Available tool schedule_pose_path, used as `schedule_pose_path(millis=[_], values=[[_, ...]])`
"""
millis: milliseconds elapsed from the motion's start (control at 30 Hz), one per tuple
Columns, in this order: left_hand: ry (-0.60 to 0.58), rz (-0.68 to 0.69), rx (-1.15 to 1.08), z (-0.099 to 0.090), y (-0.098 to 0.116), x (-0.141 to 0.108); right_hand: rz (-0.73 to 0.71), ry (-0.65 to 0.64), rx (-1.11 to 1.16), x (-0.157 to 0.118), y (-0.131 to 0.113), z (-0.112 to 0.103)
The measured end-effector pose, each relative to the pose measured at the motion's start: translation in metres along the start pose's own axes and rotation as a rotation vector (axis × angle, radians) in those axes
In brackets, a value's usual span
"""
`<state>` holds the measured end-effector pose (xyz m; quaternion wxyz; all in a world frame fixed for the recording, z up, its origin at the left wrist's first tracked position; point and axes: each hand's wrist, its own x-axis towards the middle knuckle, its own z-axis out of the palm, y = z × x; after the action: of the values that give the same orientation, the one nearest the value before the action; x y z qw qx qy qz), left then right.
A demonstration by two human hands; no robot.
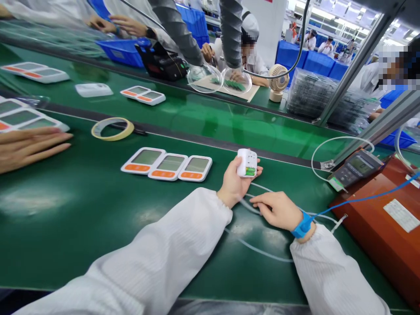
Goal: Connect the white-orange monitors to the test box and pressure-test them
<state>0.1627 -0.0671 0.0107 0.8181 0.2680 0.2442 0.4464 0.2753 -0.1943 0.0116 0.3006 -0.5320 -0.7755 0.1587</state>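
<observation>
- We hold with our left hand (233,183) one white device (246,157); the thumb and the fingers are closed around its sides, above the tabletop (82,236).
- The back of this device faces us, and in its battery compartment (245,171) there lie green batteries (250,171), side by side.
- Our right hand (278,210) is apart from the left one, nearer and to the right, with bent fingers close to a clear tube (251,206); we cannot tell if its fingertips meet.
- To the left of the device, three white-and-orange units (170,162) lie in a row.
- On the far left side stands a blue bin (123,56); its content we cannot make out.
- On the far right, clear trays (308,94) are stacked high; what they contain is unclear to us.
</observation>
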Motion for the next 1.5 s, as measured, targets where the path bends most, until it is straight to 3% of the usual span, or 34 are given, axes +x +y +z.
schedule_pose_path(millis=[67,167,267,400,567,700,867,1067,1233,1367,1500], values=[[0.009,0.041,-0.002,-0.001,0.004,0.003,0.053,-0.046,-0.082,0.002,0.0,0.001],[-0.006,0.06,0.015,-0.003,0.005,0.005,0.195,-0.019,-0.298,0.007,-0.002,-0.002],[-0.017,0.056,0.034,-0.004,0.003,0.003,0.323,-0.001,-0.429,0.007,-0.01,-0.017],[-0.022,0.019,0.042,-0.004,0.003,0.002,0.507,-0.159,-0.534,-0.019,-0.015,-0.053],[-0.066,-0.048,0.045,-0.002,0.003,0.0,0.692,-0.275,-0.532,-0.058,0.009,-0.08],[-0.136,-0.185,0.129,-0.001,-0.001,-0.004,0.606,-0.221,-0.461,-0.05,0.016,-0.077],[-0.238,-0.268,0.324,-0.001,-0.011,-0.007,0.459,-0.082,-0.236,-0.028,-0.004,-0.074],[-0.248,-0.28,0.337,-0.003,-0.012,-0.004,0.407,-0.373,0.128,-0.025,-0.025,-0.073],[-0.268,-0.354,0.294,-0.008,0.007,0.005,0.395,-0.439,0.472,-0.029,-0.035,-0.091],[-0.224,-0.334,0.199,-0.009,0.024,0.008,0.306,-0.25,0.663,-0.036,-0.038,-0.102],[-0.279,-0.35,0.189,0.001,0.021,-0.007,0.291,0.06,0.587,-0.037,-0.033,-0.093]])
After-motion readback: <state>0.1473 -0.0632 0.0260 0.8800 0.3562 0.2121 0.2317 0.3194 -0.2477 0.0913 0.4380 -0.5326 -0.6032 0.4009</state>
